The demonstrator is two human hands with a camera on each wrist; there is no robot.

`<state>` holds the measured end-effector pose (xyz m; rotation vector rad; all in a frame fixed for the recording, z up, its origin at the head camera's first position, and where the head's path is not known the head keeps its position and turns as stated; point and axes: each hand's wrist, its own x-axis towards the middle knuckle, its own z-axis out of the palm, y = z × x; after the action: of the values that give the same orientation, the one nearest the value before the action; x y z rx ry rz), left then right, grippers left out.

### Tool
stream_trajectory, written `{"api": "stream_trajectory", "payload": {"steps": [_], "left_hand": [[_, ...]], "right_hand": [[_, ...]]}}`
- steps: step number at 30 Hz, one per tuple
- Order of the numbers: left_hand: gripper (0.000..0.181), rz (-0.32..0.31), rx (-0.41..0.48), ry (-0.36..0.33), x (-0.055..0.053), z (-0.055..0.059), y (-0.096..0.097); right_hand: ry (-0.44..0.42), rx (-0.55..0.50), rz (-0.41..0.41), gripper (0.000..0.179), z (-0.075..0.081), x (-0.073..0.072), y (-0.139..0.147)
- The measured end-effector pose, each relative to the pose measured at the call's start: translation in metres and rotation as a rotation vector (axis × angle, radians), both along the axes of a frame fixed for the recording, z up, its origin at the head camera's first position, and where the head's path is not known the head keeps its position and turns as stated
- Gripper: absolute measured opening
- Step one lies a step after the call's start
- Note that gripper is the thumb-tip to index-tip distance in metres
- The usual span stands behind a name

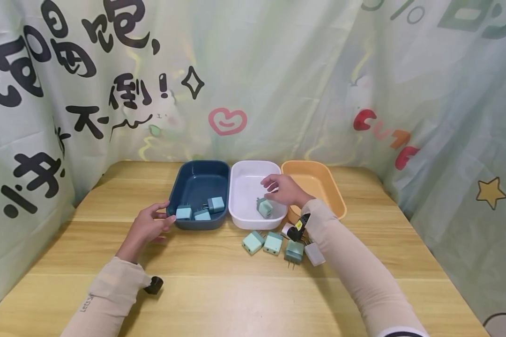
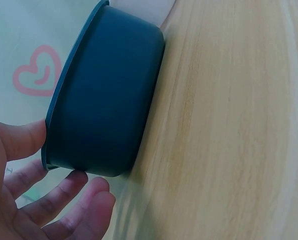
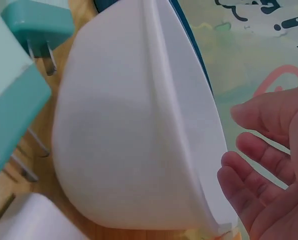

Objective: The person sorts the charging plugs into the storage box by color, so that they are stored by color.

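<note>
My left hand [image 1: 149, 224] rests at the left front corner of the dark blue bin [image 2: 104, 95]. In the left wrist view its thumb touches the rim, and the loosely spread fingers lie along the corner. Three light blue plug chargers [image 1: 216, 204] lie in that bin. Over the white bin [image 1: 240, 215], my right hand [image 1: 287, 189] hovers with relaxed fingers and nothing between them, as the right wrist view shows. A light green plug charger [image 1: 264, 208] sits in the white bin just below its fingertips.
An orange bin [image 1: 320, 180] stands right of the white one, partly behind my right arm. On the wooden table [image 1: 236, 299] before the bins lie several chargers: light green ones [image 1: 273, 244], a darker green one [image 1: 294, 252] with prongs toward me, and a white one [image 1: 314, 254]. Printed curtains surround the table.
</note>
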<state>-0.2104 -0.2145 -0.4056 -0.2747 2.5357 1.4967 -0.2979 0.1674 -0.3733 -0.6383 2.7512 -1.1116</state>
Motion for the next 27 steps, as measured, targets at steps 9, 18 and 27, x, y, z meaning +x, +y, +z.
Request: {"api": "stream_trajectory", "payload": {"steps": [9, 18, 27], "left_hand": [[0.068, 0.0, 0.004, -0.002, 0.001, -0.002, -0.001], [0.068, 0.011, 0.011, -0.008, 0.001, -0.002, 0.0], [0.067, 0.002, 0.004, 0.005, 0.0, 0.0, -0.001]], "right_hand": [[-0.015, -0.016, 0.064, 0.033, 0.002, 0.023, 0.008], [-0.019, -0.027, 0.13, 0.039, 0.001, 0.049, 0.021], [-0.002, -0.116, 0.236, 0.043, 0.0, 0.074, 0.028]]}}
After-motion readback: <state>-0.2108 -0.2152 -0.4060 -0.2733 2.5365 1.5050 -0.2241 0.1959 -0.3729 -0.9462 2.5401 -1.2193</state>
